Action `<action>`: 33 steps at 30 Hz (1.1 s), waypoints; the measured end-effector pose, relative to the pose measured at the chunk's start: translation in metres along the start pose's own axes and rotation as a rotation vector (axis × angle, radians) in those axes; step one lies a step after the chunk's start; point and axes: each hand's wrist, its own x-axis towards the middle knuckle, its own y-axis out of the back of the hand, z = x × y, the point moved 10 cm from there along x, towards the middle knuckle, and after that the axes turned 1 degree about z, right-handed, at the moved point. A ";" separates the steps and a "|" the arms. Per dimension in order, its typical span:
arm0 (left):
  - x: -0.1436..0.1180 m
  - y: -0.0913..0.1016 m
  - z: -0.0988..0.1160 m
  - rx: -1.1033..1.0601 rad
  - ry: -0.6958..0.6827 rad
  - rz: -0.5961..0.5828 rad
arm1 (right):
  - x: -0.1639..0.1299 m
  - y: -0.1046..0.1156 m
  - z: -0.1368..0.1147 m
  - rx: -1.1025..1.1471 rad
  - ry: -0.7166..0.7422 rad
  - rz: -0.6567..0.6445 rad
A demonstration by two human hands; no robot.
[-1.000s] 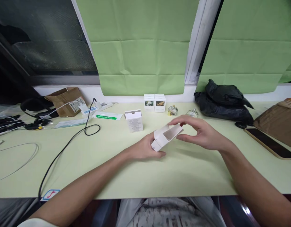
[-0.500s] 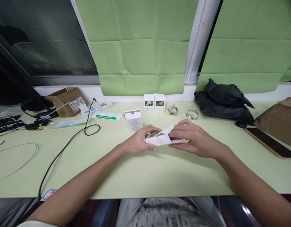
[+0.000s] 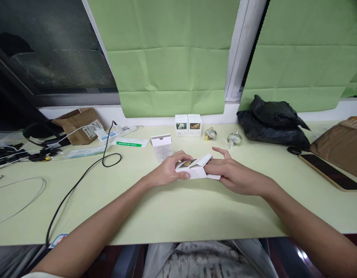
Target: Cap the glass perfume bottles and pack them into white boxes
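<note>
My left hand (image 3: 169, 170) grips a small white cardboard box (image 3: 197, 172) tilted on its side above the table, thumb in front and fingers behind. A picture of yellowish flowers shows on the box's upper face, and its flaps stand open at the right end. Into that open end reach fingers of my right hand (image 3: 235, 173), their tips hidden inside. Another finger of this hand points up and away, outstretched. Just behind the left hand stands a second white box (image 3: 162, 148) with printed text and its top open.
Two white flower-picture boxes (image 3: 181, 127) stand side by side at the back. Beside them are a round glass bottle with gold parts (image 3: 211, 134) and another glass bottle (image 3: 234, 139). A black bag (image 3: 274, 125), phone (image 3: 330, 172), brown carton (image 3: 80, 127) and black cable (image 3: 77, 183) lie around.
My right hand's fingers have moved deeper into the box's open end, and one finger has lifted away. The box has turned slightly, showing more of its flower picture.
</note>
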 end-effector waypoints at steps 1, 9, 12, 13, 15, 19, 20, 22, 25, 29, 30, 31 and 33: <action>0.000 -0.001 -0.002 0.002 0.006 -0.001 | 0.000 -0.002 0.001 0.003 0.003 -0.011; -0.001 -0.003 -0.008 0.007 0.029 -0.011 | 0.000 -0.012 0.001 0.008 0.015 -0.088; 0.000 -0.003 -0.004 0.027 0.027 -0.006 | 0.000 -0.014 -0.001 0.021 0.039 -0.086; 0.000 -0.003 -0.002 0.033 0.023 -0.004 | 0.000 -0.016 -0.002 0.023 0.049 -0.085; 0.001 -0.005 0.000 0.038 0.010 -0.010 | 0.000 -0.020 -0.004 0.017 0.067 -0.085; 0.001 -0.013 0.000 0.005 -0.002 -0.030 | 0.002 -0.026 -0.006 0.011 0.083 -0.088; 0.001 -0.014 -0.002 -0.014 0.001 -0.032 | 0.003 -0.027 -0.006 0.017 0.080 -0.096; 0.000 -0.016 -0.005 -0.064 0.016 -0.038 | 0.004 -0.028 -0.004 0.030 0.070 -0.102; 0.000 -0.021 -0.006 -0.139 0.046 -0.062 | 0.006 -0.025 -0.002 0.030 0.056 -0.086; 0.000 -0.024 -0.006 -0.179 0.077 -0.082 | 0.007 -0.028 0.001 0.016 0.051 -0.095; 0.000 -0.024 -0.006 -0.174 0.083 -0.082 | 0.008 -0.029 0.002 0.019 0.051 -0.097; 0.000 -0.024 -0.007 -0.165 0.087 -0.082 | 0.008 -0.030 0.002 0.027 0.052 -0.096; 0.000 -0.023 -0.008 -0.149 0.090 -0.083 | 0.009 -0.031 0.002 0.059 0.057 -0.089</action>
